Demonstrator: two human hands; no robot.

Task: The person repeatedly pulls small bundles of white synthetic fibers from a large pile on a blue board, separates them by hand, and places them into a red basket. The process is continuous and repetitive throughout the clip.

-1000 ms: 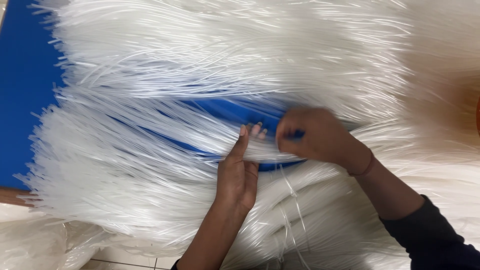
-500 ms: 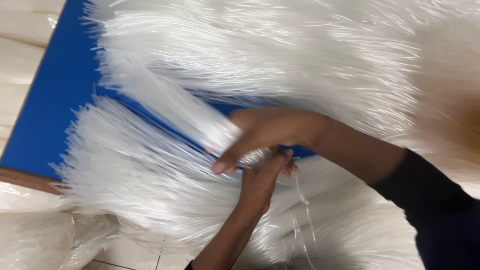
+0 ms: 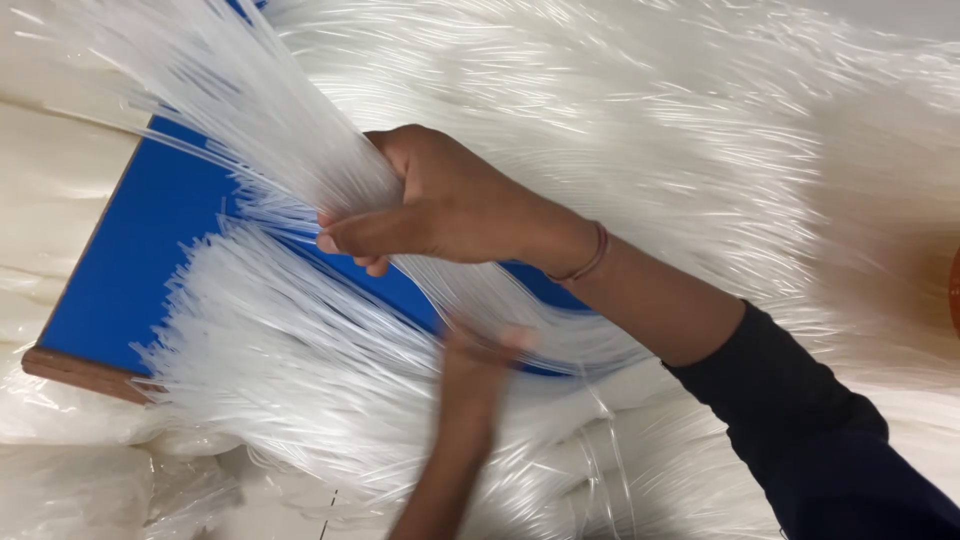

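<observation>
Head view, single frame. Right hand (image 3: 440,205) reaches in from the lower right, forearm crossing the picture, dark sleeve (image 3: 820,440) pushed up past the wrist, thin band (image 3: 592,255) around the wrist. Grip of the right hand is clenched around a bundle of thin translucent white strands (image 3: 260,120); the bundle fans out toward the upper left from the fist and trails out behind the palm toward the lower right, where it curves down over the blue board.

Left hand (image 3: 478,365) comes up from the bottom edge, just below the right hand. It is motion-blurred; fingers point upward and touch the trailing part of the gripped bundle. Whether its grip is clenched or released: cannot tell.

Blue board (image 3: 130,260) lies flat under the strands, its wooden edge (image 3: 75,372) showing at lower left. A second sheaf of the same strands (image 3: 290,370) lies across the board below the right hand, ends splayed toward the left. A much larger mass of strands (image 3: 650,110) covers the upper and right parts of the picture. Clear plastic bags (image 3: 70,480) sit beside the board at lower left.
</observation>
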